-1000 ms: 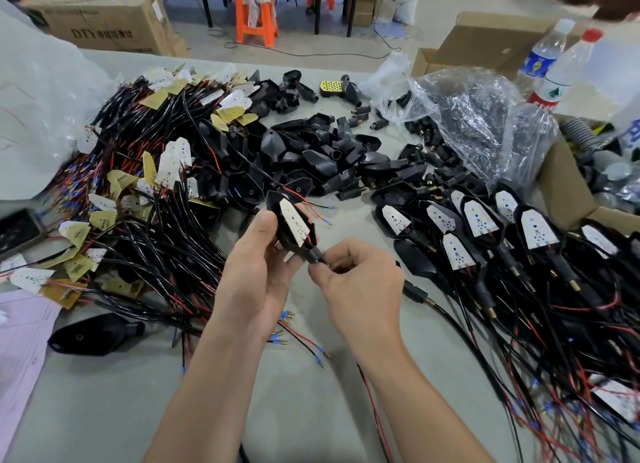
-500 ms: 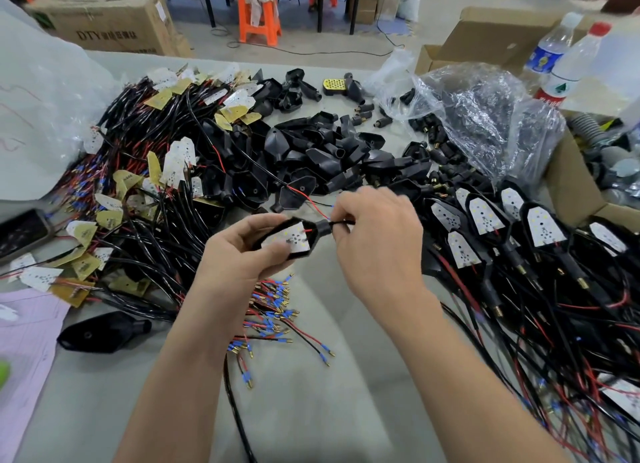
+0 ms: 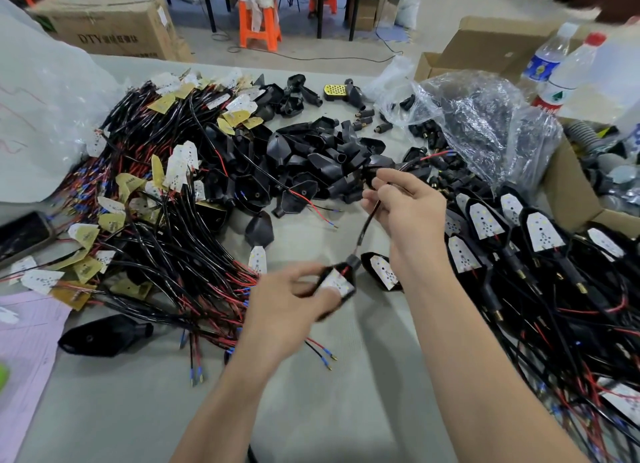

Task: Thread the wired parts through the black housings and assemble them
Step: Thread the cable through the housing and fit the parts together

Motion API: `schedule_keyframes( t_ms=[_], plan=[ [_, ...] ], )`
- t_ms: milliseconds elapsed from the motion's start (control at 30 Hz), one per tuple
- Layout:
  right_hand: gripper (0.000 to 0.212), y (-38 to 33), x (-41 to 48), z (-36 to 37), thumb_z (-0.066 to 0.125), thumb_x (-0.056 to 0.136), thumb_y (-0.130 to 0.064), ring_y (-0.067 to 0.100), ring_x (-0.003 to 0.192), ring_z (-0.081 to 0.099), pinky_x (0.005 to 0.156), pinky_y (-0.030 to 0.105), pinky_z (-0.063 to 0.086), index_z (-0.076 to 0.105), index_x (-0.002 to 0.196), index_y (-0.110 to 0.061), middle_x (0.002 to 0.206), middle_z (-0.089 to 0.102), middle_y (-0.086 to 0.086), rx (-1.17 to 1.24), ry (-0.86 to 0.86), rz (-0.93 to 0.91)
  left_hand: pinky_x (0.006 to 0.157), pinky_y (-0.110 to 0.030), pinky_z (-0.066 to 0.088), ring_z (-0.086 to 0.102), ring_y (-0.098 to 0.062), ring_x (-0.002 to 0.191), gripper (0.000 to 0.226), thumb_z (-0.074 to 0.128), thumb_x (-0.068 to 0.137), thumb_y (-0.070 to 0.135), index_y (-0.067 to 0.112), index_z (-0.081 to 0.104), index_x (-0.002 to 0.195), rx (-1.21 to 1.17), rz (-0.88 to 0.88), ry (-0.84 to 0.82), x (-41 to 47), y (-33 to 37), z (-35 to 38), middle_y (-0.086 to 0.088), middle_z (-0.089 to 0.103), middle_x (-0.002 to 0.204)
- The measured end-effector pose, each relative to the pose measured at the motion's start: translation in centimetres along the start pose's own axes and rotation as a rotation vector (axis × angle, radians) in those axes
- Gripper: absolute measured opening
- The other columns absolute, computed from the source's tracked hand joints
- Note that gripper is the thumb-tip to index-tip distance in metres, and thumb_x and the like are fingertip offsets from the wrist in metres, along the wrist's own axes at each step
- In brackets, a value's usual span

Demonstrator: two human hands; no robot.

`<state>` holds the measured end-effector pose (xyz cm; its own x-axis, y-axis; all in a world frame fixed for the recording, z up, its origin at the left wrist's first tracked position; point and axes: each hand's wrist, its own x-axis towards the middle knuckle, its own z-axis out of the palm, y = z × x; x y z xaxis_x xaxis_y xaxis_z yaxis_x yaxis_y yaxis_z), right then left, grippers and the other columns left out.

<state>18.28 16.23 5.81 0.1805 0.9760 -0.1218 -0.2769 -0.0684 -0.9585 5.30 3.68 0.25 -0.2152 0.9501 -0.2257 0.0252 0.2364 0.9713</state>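
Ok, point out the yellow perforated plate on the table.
Head view, far middle of the table: the yellow perforated plate lies beyond the pile of black housings, just left of the clear plastic bag.

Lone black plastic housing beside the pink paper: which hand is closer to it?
Left. The left hand sits to the right of the lone black plastic housing; the right hand is farther right and farther back.
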Motion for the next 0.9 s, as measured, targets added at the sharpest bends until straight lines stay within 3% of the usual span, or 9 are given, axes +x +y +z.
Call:
schedule_keyframes(
  t_ms=[67, 133, 267, 333, 433, 600, 700, 800, 900],
  plan=[
    [0.036, 0.5, 0.3, -0.3, 0.043, 0.091, 0.017, 0.016, 0.057, 0.064, 0.055, 0.024, 0.054, 0.071, 0.09, -0.005, 0.087, 0.069, 0.014, -0.039, -0.076, -0.052, 0.063, -0.033, 0.056, 0.069, -0.015, 0.062, 0.035, 0.075, 0.065, 0.043, 0.041, 0.078, 0.1, 0.087, -0.056, -0.187, -0.3, -0.9, 1.0, -0.001, 0.078, 0.074],
    [0.038, 1.2, 0.1, -0.7, 0.042, 0.088, 0.017, 0.017, 0.053, 0.059, 0.047, 0.023, 0.046, 0.071, 0.085, -0.006, 0.079, 0.07, 0.012, -0.175, -0.18, -0.099, 0.062, -0.035, 0.054, 0.066, -0.018, 0.058, 0.03, 0.068, 0.068, 0.048, 0.035, 0.078, 0.093, 0.148, -0.068, -0.276, -0.3, -1.2, 1.9, 0.001, 0.075, 0.069],
    [0.04, 3.5, -1.7, -1.4, 0.044, 0.085, 0.013, 0.019, 0.049, 0.054, 0.045, 0.022, 0.04, 0.074, 0.075, -0.013, 0.065, 0.068, 0.014, -0.449, -0.393, -0.055, 0.067, -0.032, 0.061, 0.076, -0.017, 0.08, 0.024, 0.06, 0.078, 0.049, 0.035, 0.079, 0.084, 0.056, -0.004, 0.008, 1.8, 0.1, 1.6, 0.002, 0.078, 0.08],
    [0.04, 4.6, -2.6, -1.8, 0.046, 0.085, 0.009, 0.018, 0.049, 0.053, 0.049, 0.025, 0.043, 0.075, 0.077, -0.018, 0.056, 0.065, 0.007, -0.534, -0.426, -0.023, 0.072, -0.031, 0.063, 0.076, -0.017, 0.082, 0.027, 0.061, 0.084, 0.043, 0.024, 0.081, 0.081, 0.022, -0.014, 0.075, 3.7, 1.2, 1.0, -0.003, 0.079, 0.082],
    [0.042, 4.9, -3.2, -2.2, 0.049, 0.086, 0.005, 0.018, 0.049, 0.057, 0.054, 0.028, 0.048, 0.074, 0.073, -0.025, 0.058, 0.068, 0.009, -0.549, -0.42, 0.007, 0.066, -0.027, 0.062, 0.075, -0.017, 0.077, 0.025, 0.063, 0.096, 0.028, 0.013, 0.081, 0.087, -0.111, -0.128, 0.072, 5.7, 2.1, 0.4, -0.006, 0.079, 0.084],
    [0.041, 5.4, -4.5, -2.3, 0.046, 0.081, 0.015, 0.027, 0.054, 0.062, 0.054, 0.032, 0.055, 0.071, 0.068, -0.014, 0.072, 0.07, 0.025, -0.534, -0.561, 0.112, 0.07, -0.024, 0.06, 0.075, -0.014, 0.095, 0.023, 0.052, 0.106, 0.024, 0.016, 0.074, 0.108, -0.424, -0.096, -0.075, 7.4, 1.8, 0.2, 0.001, 0.079, 0.104],
    [0.038, 6.5, -5.7, -2.3, 0.041, 0.083, 0.02, 0.022, 0.05, 0.061, 0.048, 0.028, 0.053, 0.066, 0.071, -0.006, 0.068, 0.067, 0.02, -0.539, -0.604, 0.166, 0.072, -0.024, 0.061, 0.07, -0.012, 0.076, 0.028, 0.044, 0.11, 0.02, 0.012, 0.07, 0.101, -0.621, -0.091, -0.059, 8.6, 1.9, -0.2, 0.003, 0.073, 0.081],
    [0.036, 7.3, -6.3, -2.5, 0.041, 0.084, 0.018, 0.017, 0.051, 0.061, 0.053, 0.028, 0.054, 0.066, 0.074, -0.004, 0.063, 0.067, 0.005, -0.593, -0.608, 0.173, 0.069, -0.024, 0.06, 0.065, -0.011, 0.067, 0.026, 0.044, 0.11, 0.018, 0.011, 0.068, 0.103, -0.602, -0.087, -0.025, 9.3, 1.9, -0.4, 0.003, 0.067, 0.073],
    [0.035, 6.3, -5.1, -3.0, 0.055, 0.084, 0.002, 0.003, 0.052, 0.053, 0.055, 0.014, 0.043, 0.074, 0.071, -0.024, 0.06, 0.065, -0.01, -0.801, -0.575, 0.031, 0.052, -0.018, 0.05, 0.055, -0.007, 0.052, 0.026, 0.046, 0.109, 0.016, 0.005, 0.07, 0.107, -0.462, -0.084, -0.009, 9.3, 1.6, -0.1, -0.001, 0.063, 0.069]
  ],
)
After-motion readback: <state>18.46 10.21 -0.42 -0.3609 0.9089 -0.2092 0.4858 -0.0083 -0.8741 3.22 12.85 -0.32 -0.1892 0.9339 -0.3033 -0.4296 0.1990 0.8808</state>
